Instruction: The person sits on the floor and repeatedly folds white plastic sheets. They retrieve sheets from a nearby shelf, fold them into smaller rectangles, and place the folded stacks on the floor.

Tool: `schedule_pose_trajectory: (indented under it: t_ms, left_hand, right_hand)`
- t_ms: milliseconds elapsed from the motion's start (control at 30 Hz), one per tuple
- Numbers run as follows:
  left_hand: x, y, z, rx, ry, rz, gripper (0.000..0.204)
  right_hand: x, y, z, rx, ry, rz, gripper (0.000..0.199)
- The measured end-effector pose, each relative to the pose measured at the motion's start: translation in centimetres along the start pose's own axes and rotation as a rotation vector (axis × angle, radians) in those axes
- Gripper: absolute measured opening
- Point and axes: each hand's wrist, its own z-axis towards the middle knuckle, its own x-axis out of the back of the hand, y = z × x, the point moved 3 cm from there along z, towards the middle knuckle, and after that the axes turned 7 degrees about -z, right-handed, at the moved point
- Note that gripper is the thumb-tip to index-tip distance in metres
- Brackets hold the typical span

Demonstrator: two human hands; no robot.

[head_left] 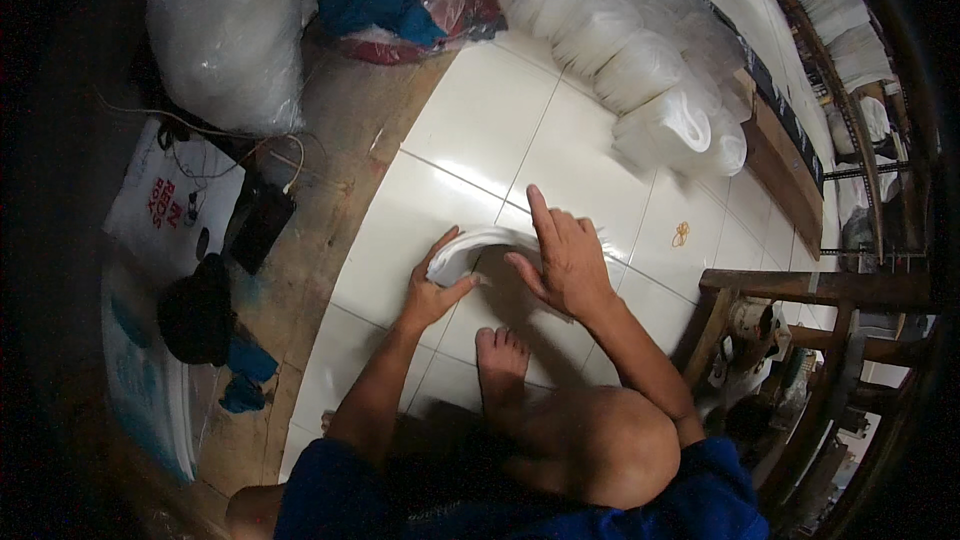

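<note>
A bent stack of thin white plastic sheets or bags (482, 239) curves in an arc above the tiled floor. At its left end, my left hand (432, 290) grips the edge, with the thumb inside the curve and the fingers outside. My right hand (573, 265) is at the other end, its index finger stretched out and its thumb spread apart. The right hand covers part of the stack there, and whether it touches the sheets is hard to see. My bare foot (502, 350) rests on the tiles just below the stack.
Several folded bundles of white plastic (660, 120) stand at the far right. Orange rubber bands (681, 233) lie on the tiles (470, 110). A wooden frame (820, 287) is at right. Leftward are a black cap (195, 310), a cable and a large clear plastic bag (230, 30).
</note>
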Motion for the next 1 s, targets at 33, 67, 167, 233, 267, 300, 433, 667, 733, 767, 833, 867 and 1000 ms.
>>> schedule_pose_trajectory:
  t_ms: [33,67,167,233,267,300,433,667,733,767,833,867,1000]
  left_hand:
    - [0.0,-0.1,0.0,0.018,-0.002,-0.047,0.072]
    - [-0.2,-0.3,-0.5,0.016,-0.005,-0.029,0.071]
    - [0.5,-1.2,-0.3,-0.040,0.012,0.065,0.064]
    - [0.1,-0.6,0.1,-0.010,0.040,0.019,0.061]
    - [-0.2,-0.4,0.0,0.004,0.053,-0.004,0.059]
    - [-0.5,-0.4,-0.2,0.000,0.082,0.029,0.049]
    - [-0.3,-0.1,0.6,-0.097,0.091,0.283,0.038]
    - [-0.4,0.1,0.4,-0.198,0.085,0.245,0.041]
    - [-0.6,0.2,0.4,-0.172,0.080,0.198,0.041]
    - [-0.5,0.1,0.3,-0.155,0.075,0.181,0.042]
    - [-0.4,-0.2,0.3,-0.127,0.067,0.144,0.043]
    - [-0.3,-0.2,0.3,-0.146,0.068,0.155,0.044]
    - [-0.1,-1.1,0.2,-0.090,0.096,0.112,0.048]
  right_hand:
    - [-1.1,0.3,0.0,-0.019,-0.158,-0.032,0.086]
    - [-2.7,0.9,-0.2,-0.036,-0.316,-0.064,0.087]
    - [-1.6,1.3,0.6,-0.026,-0.231,-0.059,0.089]
    - [-2.5,1.9,-0.4,0.033,-0.121,-0.098,0.090]
    - [-3.1,2.2,-1.0,-0.004,-0.175,-0.074,0.090]
    - [-3.3,2.4,-0.8,-0.031,-0.223,-0.053,0.090]
    - [-1.4,2.3,0.0,0.096,-0.017,0.036,0.069]
    - [-2.5,2.3,-1.1,0.105,0.146,0.141,0.029]
    - [-2.7,2.3,-1.2,0.115,0.176,0.158,0.026]
    - [-2.7,2.2,-1.2,0.123,0.192,0.166,0.026]
    - [-2.3,2.0,-1.0,0.129,0.216,0.173,0.026]
    - [-2.0,1.8,-0.9,0.124,0.225,0.174,0.026]
    - [-1.3,1.3,-1.1,0.191,0.203,0.034,0.024]
